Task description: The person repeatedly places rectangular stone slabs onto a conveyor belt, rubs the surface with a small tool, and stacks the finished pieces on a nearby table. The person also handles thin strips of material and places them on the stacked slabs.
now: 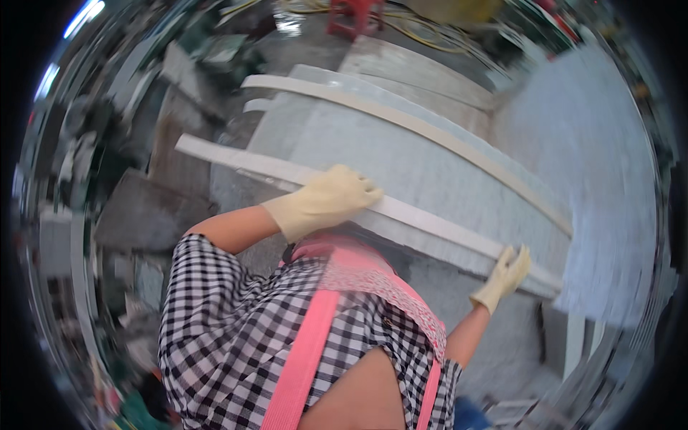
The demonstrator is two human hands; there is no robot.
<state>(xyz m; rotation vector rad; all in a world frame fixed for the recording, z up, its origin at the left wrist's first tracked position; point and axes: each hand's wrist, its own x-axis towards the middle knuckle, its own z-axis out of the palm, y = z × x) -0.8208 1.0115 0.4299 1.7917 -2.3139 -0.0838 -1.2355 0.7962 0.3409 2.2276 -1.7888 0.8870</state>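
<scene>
A long, narrow white strip [433, 227] runs along the near edge of a broad pale-grey slab [401, 168]. My left hand [337, 192], in a cream glove, is closed over the strip left of its middle, knuckles up. Farther right, near the strip's other end, my right hand [507, 271] grips it in a matching glove, fingers bent over its top. The strip's left end juts out past the slab. A second, similar cream strip [430, 132] lies along the slab's far side, touched by neither hand.
A large pale sheet [602, 186] stands on the right. Behind the slab lies another flat board [423, 79], with a red stool [355, 16] and yellow hose [423, 34] beyond. Grey slabs [147, 211] and clutter crowd the left.
</scene>
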